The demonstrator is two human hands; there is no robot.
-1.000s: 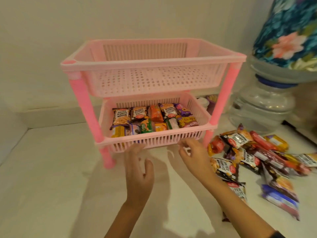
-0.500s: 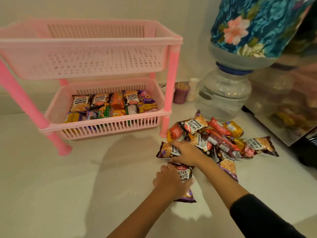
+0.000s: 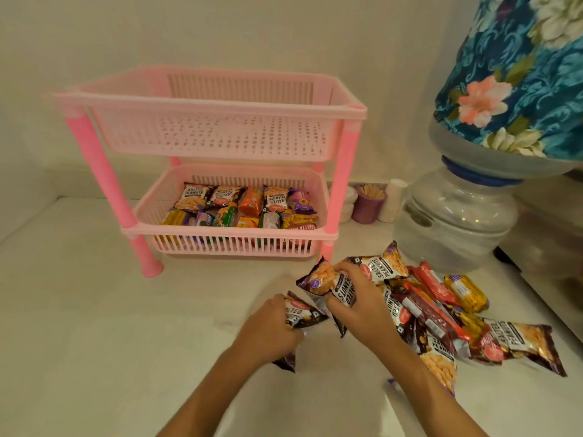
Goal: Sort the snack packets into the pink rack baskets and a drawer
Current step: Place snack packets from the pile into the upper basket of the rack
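Observation:
A pink two-tier rack (image 3: 342, 184) stands on the white counter. Its upper basket (image 3: 202, 99) shows nothing inside. The lower basket (image 3: 233, 239) holds several snack packets (image 3: 243, 205) in two rows. A loose pile of snack packets (image 3: 441, 313) lies on the counter to the right of the rack. My left hand (image 3: 268, 332) grips a salted peanuts packet (image 3: 301, 313) just left of the pile. My right hand (image 3: 359, 307) grips another salted peanuts packet (image 3: 325, 280) at the pile's left edge.
A large water bottle (image 3: 457, 216) with a blue floral cover (image 3: 517, 74) stands behind the pile at right. A purple cup of sticks (image 3: 367, 201) and small white cups (image 3: 392, 200) sit behind the rack by the wall. A dark appliance edge (image 3: 555, 279) is far right.
Both hands left the front of the lower basket and went right to the pile. Each now grips a peanuts packet and has lifted it off the counter.

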